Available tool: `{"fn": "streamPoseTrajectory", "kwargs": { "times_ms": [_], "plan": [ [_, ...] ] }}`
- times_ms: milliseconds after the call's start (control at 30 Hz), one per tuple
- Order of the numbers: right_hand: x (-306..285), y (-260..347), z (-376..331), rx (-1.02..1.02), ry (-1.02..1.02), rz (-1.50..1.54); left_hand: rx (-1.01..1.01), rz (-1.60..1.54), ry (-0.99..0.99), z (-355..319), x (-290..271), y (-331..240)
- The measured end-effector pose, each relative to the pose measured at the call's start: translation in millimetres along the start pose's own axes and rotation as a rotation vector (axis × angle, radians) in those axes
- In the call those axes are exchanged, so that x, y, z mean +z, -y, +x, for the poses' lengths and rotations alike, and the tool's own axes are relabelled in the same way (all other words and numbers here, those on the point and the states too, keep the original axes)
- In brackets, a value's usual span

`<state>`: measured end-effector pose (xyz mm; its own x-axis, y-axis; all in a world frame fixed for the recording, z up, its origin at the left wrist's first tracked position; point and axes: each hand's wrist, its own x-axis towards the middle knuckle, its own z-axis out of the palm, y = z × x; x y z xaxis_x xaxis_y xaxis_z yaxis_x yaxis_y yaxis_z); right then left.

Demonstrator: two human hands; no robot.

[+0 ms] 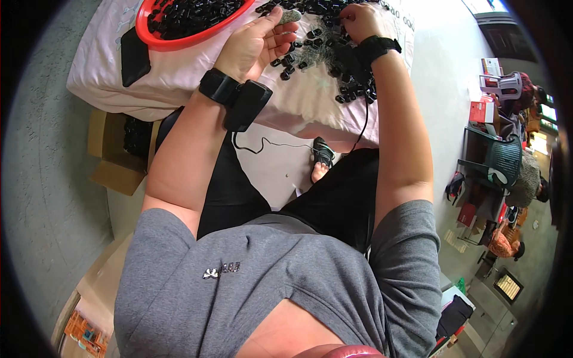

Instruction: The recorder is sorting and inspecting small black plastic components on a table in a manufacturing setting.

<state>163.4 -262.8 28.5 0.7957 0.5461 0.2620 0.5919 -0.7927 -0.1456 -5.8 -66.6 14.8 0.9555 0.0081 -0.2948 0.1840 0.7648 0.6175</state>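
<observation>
small black plastic parts are lying scattered on the pale cloth-covered table just beside a red bowl heaped with more. left hand is pinching a small grey piece between thumb and fingertips, while right hand is curling closed over the pile; what it grips, i cannot tell. loose parts near the table edge are risking a roll-off if a wrist sweeps them.

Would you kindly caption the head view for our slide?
Left hand pinching a small grey piece, right hand among loose small black plastic parts beside a red round bowl.
</observation>
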Motion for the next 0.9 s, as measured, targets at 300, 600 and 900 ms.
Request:
{"fn": "streamPoseTrajectory", "kwargs": {
  "times_ms": [300, 600, 900],
  "plan": [
    [-47.7, 64.5, -68.1, -0.071, -0.237, 0.511, 0.029, 0.352, 0.096, -12.2, 30.5, 13.7],
    [-49.7, 69.1, -93.3, -0.12, -0.128, 0.808, 0.147, 0.257, 0.135, -12.3, 18.1, 20.3],
    [-17.1, 58.8, -100.3, -0.243, -0.065, 0.303, 0.156, 0.401, 0.103, -11.0, 3.0, 6.7]
  ]
}}
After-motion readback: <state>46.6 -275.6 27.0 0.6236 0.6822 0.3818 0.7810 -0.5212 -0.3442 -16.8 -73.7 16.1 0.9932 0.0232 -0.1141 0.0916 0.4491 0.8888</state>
